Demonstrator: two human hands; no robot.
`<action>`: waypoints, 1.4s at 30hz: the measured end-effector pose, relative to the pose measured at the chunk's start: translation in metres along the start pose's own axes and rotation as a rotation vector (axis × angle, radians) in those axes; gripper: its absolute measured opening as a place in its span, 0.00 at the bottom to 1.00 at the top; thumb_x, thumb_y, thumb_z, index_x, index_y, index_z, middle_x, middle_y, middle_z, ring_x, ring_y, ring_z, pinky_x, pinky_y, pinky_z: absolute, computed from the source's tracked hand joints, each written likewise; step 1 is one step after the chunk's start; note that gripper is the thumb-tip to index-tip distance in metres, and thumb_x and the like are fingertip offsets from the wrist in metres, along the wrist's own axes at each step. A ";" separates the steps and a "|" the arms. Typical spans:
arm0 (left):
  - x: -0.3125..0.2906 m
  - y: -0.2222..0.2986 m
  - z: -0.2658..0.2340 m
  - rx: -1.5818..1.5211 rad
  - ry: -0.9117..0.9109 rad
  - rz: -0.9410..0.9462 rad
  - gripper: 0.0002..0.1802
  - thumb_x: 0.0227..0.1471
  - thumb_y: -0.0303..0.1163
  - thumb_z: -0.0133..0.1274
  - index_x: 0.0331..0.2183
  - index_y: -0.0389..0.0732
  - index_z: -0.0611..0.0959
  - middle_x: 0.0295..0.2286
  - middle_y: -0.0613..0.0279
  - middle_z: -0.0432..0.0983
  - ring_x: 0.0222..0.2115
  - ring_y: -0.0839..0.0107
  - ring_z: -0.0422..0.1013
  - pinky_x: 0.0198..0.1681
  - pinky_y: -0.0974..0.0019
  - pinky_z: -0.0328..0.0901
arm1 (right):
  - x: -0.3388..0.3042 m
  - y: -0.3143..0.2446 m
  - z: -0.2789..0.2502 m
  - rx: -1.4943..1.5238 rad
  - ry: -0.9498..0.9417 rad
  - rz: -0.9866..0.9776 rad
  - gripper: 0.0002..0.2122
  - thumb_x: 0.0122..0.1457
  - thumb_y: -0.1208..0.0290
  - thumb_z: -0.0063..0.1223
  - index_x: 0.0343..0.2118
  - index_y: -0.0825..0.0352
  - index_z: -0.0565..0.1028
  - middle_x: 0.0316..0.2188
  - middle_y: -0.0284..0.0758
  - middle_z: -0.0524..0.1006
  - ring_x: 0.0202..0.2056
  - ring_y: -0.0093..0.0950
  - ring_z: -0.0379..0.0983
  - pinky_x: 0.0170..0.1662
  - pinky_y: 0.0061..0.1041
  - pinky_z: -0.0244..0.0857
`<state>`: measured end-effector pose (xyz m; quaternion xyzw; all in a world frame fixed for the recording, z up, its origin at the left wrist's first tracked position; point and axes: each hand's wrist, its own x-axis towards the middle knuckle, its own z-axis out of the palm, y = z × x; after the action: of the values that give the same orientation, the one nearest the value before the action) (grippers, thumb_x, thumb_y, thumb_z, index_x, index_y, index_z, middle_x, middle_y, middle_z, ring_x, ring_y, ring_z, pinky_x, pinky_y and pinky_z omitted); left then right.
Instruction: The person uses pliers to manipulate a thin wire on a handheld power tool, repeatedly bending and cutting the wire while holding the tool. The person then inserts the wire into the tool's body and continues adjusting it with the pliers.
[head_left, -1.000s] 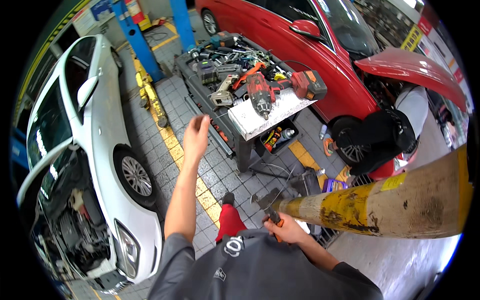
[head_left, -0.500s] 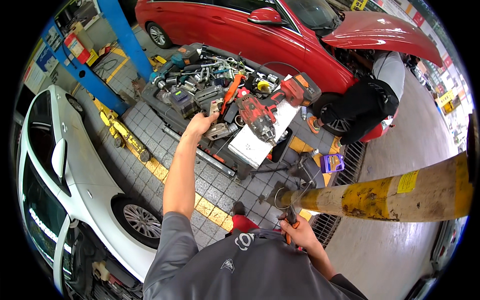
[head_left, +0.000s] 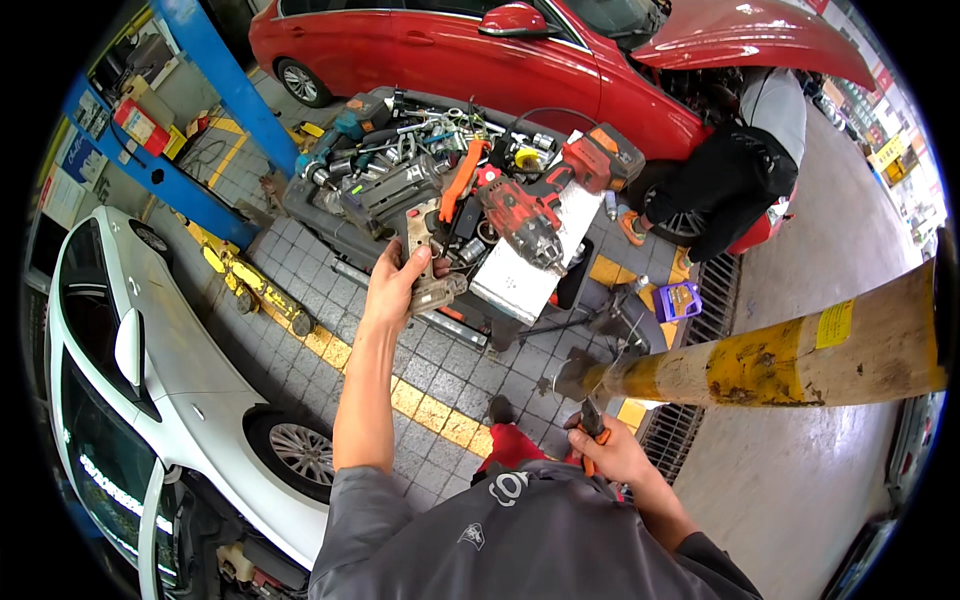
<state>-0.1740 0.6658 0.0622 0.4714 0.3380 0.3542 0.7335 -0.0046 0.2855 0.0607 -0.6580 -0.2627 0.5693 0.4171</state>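
My left hand point(head_left: 393, 285) is wrapped round a grey and beige pistol-grip tool point(head_left: 422, 235) at the near edge of the tool cart; its exact kind is unclear. Low by my right side, my right hand point(head_left: 622, 455) grips pliers point(head_left: 593, 428) with orange and black handles, jaws pointing away from me. Beside the grey tool, a red cordless impact wrench point(head_left: 525, 222) lies on a silver metal box point(head_left: 515, 285). An orange tool point(head_left: 463, 180) rests among sockets and wrenches point(head_left: 425, 135) heaped on the cart.
A red car point(head_left: 440, 45) with its hood up stands behind the cart, a person point(head_left: 755, 170) leaning into it. On my left is a white car point(head_left: 205, 380). A yellow-striped post point(head_left: 760, 365) rises at right, near a purple jug point(head_left: 678, 301) and floor grate point(head_left: 675, 440).
My left hand has closed round the grey tool and lifted it off the heap, tilting it toward me. My right hand still holds the pliers. The view has shifted slightly.
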 end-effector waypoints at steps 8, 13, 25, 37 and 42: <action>-0.123 -0.003 0.047 0.201 0.020 0.110 0.29 0.54 0.24 0.64 0.53 0.33 0.69 0.40 0.56 0.79 0.39 0.71 0.77 0.45 0.67 0.72 | -0.012 -0.040 0.015 0.019 -0.213 -0.040 0.12 0.66 0.62 0.59 0.45 0.66 0.76 0.29 0.26 0.73 0.31 0.14 0.68 0.35 0.20 0.64; -0.208 -0.045 0.090 0.233 -0.024 0.164 0.29 0.49 0.21 0.68 0.49 0.35 0.70 0.41 0.57 0.78 0.42 0.73 0.76 0.45 0.68 0.71 | -0.056 -0.040 0.004 -0.108 -0.323 0.023 0.15 0.66 0.59 0.60 0.47 0.65 0.75 0.26 0.26 0.73 0.27 0.16 0.69 0.32 0.19 0.63; -0.407 -0.117 0.218 0.641 -0.053 0.389 0.31 0.48 0.24 0.69 0.50 0.32 0.69 0.40 0.52 0.80 0.40 0.71 0.77 0.44 0.66 0.71 | -0.238 0.079 -0.056 -0.181 -0.282 0.034 0.18 0.65 0.52 0.58 0.37 0.66 0.74 0.21 0.27 0.74 0.25 0.19 0.70 0.33 0.23 0.66; -0.500 -0.173 0.270 0.491 -0.355 0.428 0.42 0.50 0.17 0.63 0.63 0.32 0.61 0.49 0.50 0.75 0.45 0.69 0.75 0.48 0.66 0.71 | -0.346 0.154 -0.067 0.197 -0.145 0.155 0.15 0.67 0.57 0.57 0.34 0.66 0.73 0.23 0.28 0.74 0.23 0.19 0.70 0.29 0.23 0.67; -0.503 -0.169 0.281 0.440 -0.493 0.235 0.36 0.54 0.19 0.61 0.61 0.29 0.64 0.47 0.54 0.76 0.43 0.72 0.75 0.48 0.68 0.71 | -0.360 0.156 -0.062 0.279 -0.055 0.171 0.14 0.67 0.58 0.57 0.36 0.67 0.74 0.26 0.29 0.74 0.23 0.19 0.69 0.28 0.22 0.67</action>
<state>-0.1689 0.0654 0.0781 0.7253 0.1624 0.2306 0.6280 -0.0419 -0.1055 0.1192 -0.5978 -0.1354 0.6515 0.4470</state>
